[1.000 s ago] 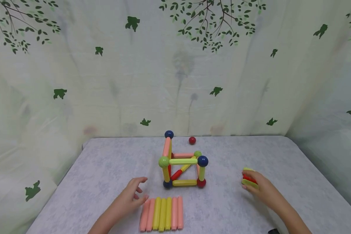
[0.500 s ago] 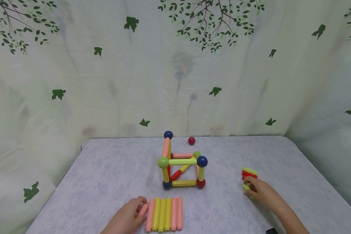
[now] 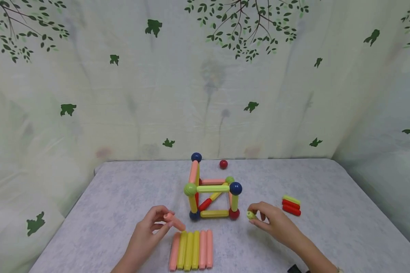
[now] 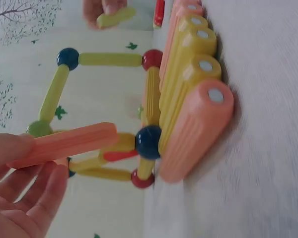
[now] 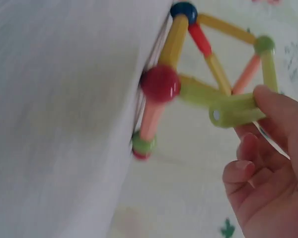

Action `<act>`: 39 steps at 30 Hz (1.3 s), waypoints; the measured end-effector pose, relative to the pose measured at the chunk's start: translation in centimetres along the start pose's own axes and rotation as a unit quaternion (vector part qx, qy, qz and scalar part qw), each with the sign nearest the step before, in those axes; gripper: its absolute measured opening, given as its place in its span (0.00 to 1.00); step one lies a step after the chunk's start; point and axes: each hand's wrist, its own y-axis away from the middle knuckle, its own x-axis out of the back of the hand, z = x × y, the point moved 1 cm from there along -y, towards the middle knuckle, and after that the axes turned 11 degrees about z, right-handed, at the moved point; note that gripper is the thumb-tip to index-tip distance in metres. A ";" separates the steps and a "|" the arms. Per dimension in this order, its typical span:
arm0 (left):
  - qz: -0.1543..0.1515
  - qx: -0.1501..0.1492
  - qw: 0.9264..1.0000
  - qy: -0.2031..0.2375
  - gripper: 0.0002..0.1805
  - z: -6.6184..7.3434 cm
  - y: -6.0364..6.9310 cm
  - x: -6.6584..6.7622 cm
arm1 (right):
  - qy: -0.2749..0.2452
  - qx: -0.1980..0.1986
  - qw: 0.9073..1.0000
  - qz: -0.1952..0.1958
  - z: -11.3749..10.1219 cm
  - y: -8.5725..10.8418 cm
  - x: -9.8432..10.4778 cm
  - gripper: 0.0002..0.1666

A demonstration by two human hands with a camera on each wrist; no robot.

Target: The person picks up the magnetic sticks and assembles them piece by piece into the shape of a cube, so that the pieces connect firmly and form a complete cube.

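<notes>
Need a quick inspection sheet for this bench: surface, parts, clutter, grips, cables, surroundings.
Surface: mottled grey tabletop, looks flat
Job's things: ball-and-stick frame standing mid-table; row of six sticks, three pink and three yellow, in front; three short sticks, one green and two red, at right; red ball loose behind the frame
Clutter: black object at bottom edge, unclear
Grips: left hand pinches a pink stick; right hand pinches a light-green stick
Cables: nothing seen
Surroundings: leaf-print backdrop
</notes>
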 end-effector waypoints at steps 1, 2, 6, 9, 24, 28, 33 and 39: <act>0.001 -0.011 1.000 0.021 0.15 0.1 0.0 -0.3 | -0.003 0.016 1.000 0.004 -0.5 -0.3 -0.7 0.15; 0.001 -0.018 0.999 0.038 0.16 0.2 -0.1 -0.6 | -0.003 0.033 0.999 0.009 -1.0 -0.6 -1.3 0.16; -0.006 -0.050 0.995 0.088 0.17 0.6 -0.4 -2.1 | 0.019 0.082 0.996 0.022 -2.5 -1.7 -3.6 0.17; -0.011 -0.065 0.992 0.106 0.17 0.8 -0.6 -3.2 | 0.065 0.107 0.992 0.028 -3.2 -2.5 -4.7 0.16; -0.037 -0.082 0.985 0.149 0.15 4.1 -1.1 -6.6 | 0.067 0.051 0.996 -0.015 -3.2 -3.8 -6.2 0.15; -0.036 -0.081 0.986 0.143 0.15 3.8 -1.1 -6.8 | 0.027 0.020 0.999 -0.028 -3.2 -3.9 -6.3 0.18; -0.039 -0.114 0.984 0.129 0.17 2.2 -1.4 -7.1 | 0.002 0.007 1.000 -0.028 -3.3 -3.9 -6.4 0.18; -0.103 -0.126 0.986 0.044 0.18 1.8 -1.5 -7.3 | -0.030 -0.016 0.999 -0.030 -3.1 -3.9 -6.5 0.16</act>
